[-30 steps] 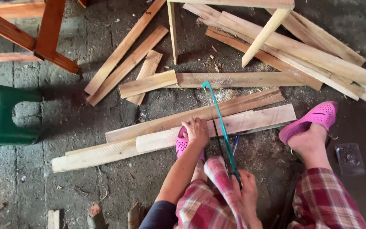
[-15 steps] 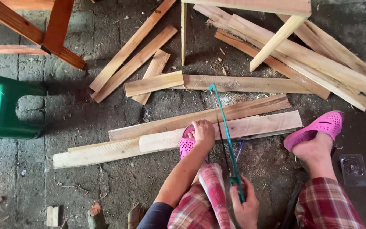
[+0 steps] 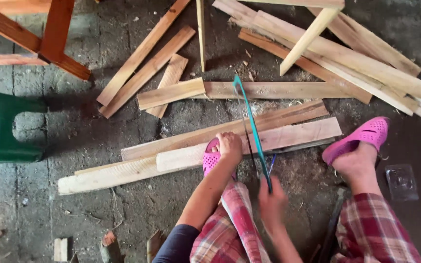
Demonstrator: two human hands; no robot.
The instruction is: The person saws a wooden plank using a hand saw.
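- My right hand was wrapped tight around the handle of a teal-framed saw, its shape a little blurred.
- The saw ran away from me, up across the pale plank, its far tip near the long board beyond.
- My left hand lay flat, fingers curled down on the pale plank just left of the saw frame, pinning it.
- My left foot in a pink sandal stood against the same plank, under that hand.
- The pale plank lay on the concrete floor, touching a browner plank behind it and a longer pale one to its left.
- My other pink sandal rested on the floor to the right, past the plank's end.
- A pile of loose slats sat further off at upper right.
- A green plastic stool stood well apart at the left edge, near orange-painted timber.
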